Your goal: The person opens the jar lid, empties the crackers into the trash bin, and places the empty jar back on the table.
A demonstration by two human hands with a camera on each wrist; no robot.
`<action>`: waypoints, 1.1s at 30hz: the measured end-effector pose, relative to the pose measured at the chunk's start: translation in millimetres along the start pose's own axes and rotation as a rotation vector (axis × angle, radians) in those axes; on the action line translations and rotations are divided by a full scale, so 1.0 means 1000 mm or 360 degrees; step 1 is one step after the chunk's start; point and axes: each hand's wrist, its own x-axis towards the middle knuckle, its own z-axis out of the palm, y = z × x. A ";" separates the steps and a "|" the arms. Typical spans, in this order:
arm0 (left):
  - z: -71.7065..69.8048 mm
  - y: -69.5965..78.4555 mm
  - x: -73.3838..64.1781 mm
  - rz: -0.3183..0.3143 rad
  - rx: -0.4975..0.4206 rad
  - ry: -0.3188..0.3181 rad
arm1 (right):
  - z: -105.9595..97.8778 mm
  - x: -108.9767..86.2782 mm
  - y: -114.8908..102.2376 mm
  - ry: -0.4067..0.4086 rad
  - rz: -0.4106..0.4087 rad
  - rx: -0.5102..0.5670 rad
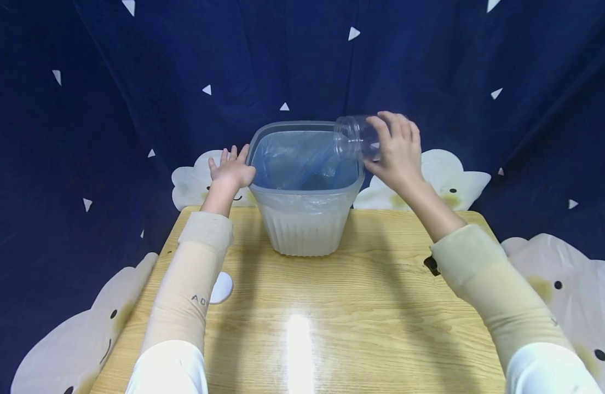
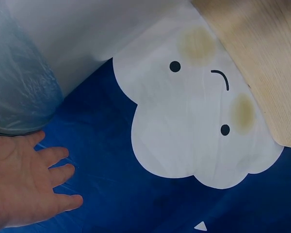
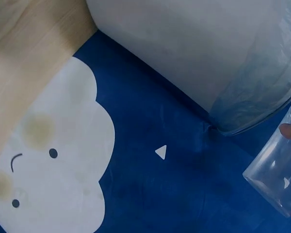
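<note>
My right hand [image 1: 398,150] grips a clear plastic jar [image 1: 356,137], tipped on its side with its threaded mouth over the right rim of the trash can. In the right wrist view the jar [image 3: 276,170] shows its base end, with fingertips on its wall. The white ribbed trash can [image 1: 302,219] stands upright at the table's far edge, lined with a translucent blue bag [image 1: 292,156]. With fingers spread, my left hand [image 1: 230,169] rests against the can's left rim. The left wrist view has that hand [image 2: 29,179] right at the rim, palm showing.
A round white disc [image 1: 222,288], like a lid, lies on the wooden table [image 1: 332,295], partly behind the left forearm. A small black object [image 1: 432,266] shows beside the right sleeve. Behind the can hangs a dark blue curtain [image 1: 302,54] with cloud and triangle prints.
</note>
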 end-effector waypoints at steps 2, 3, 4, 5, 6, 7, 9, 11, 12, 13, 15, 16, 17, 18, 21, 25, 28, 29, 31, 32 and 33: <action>0.000 0.000 0.000 -0.0003 0.0002 -0.0003 | 0.001 -0.002 0.001 0.0045 0.0025 0.0029; 0.000 0.000 0.000 -0.0004 0.0003 -0.0003 | 0.002 -0.004 0.002 0.0067 0.0039 0.0043; 0.000 0.000 0.000 -0.0004 0.0004 -0.0004 | 0.002 -0.005 0.002 0.0090 0.0054 0.0061; 0.000 0.000 -0.001 -0.0003 0.0003 -0.0004 | 0.002 -0.007 0.002 0.0115 0.0067 0.0074; 0.000 0.000 -0.001 -0.0001 0.0000 -0.0004 | 0.002 -0.008 0.003 0.0134 0.0084 0.0088; 0.000 0.000 -0.001 0.0001 -0.0002 -0.0004 | 0.002 -0.010 0.003 0.0151 0.0099 0.0099; 0.000 0.000 -0.001 0.0003 -0.0005 -0.0004 | 0.002 -0.013 0.004 0.0183 0.0136 0.0135; -0.001 0.000 -0.001 0.0004 -0.0007 -0.0004 | 0.002 -0.016 0.005 0.0221 0.0162 0.0168; -0.001 0.000 -0.001 0.0004 -0.0005 -0.0003 | 0.002 -0.017 0.005 0.0238 0.0173 0.0183; -0.001 0.000 -0.001 0.0004 -0.0003 -0.0002 | 0.002 -0.019 0.005 0.0261 0.0187 0.0203; -0.001 0.000 -0.001 0.0004 -0.0001 0.0001 | 0.002 -0.022 0.005 0.0295 0.0198 0.0223; 0.000 0.000 -0.001 0.0004 0.0000 0.0000 | 0.003 -0.024 0.005 0.0313 0.0209 0.0238; 0.000 0.000 -0.001 0.0005 0.0001 0.0001 | 0.003 -0.026 0.005 0.0323 0.0213 0.0241; 0.000 0.000 -0.001 0.0006 0.0002 0.0002 | 0.003 -0.028 0.005 0.0330 0.0232 0.0259; 0.000 0.000 -0.001 0.0007 -0.0002 -0.0002 | 0.003 -0.034 0.006 0.0338 0.0298 0.0298; 0.001 0.000 -0.001 0.0004 -0.0002 0.0001 | 0.001 -0.041 0.007 0.0325 0.0421 0.0360; 0.001 -0.001 0.000 0.0004 -0.0003 0.0003 | 0.000 -0.046 0.007 0.0333 0.0491 0.0422; 0.001 -0.001 0.000 0.0005 -0.0005 0.0004 | 0.000 -0.048 0.007 0.0342 0.0504 0.0440; 0.001 -0.001 0.000 0.0007 -0.0009 0.0003 | 0.000 -0.051 0.007 0.0358 0.0518 0.0460; 0.001 -0.001 0.000 0.0008 -0.0012 0.0004 | 0.001 -0.053 0.007 0.0365 0.0525 0.0464; 0.001 -0.001 0.001 0.0009 -0.0013 0.0004 | 0.001 -0.056 0.007 0.0366 0.0541 0.0470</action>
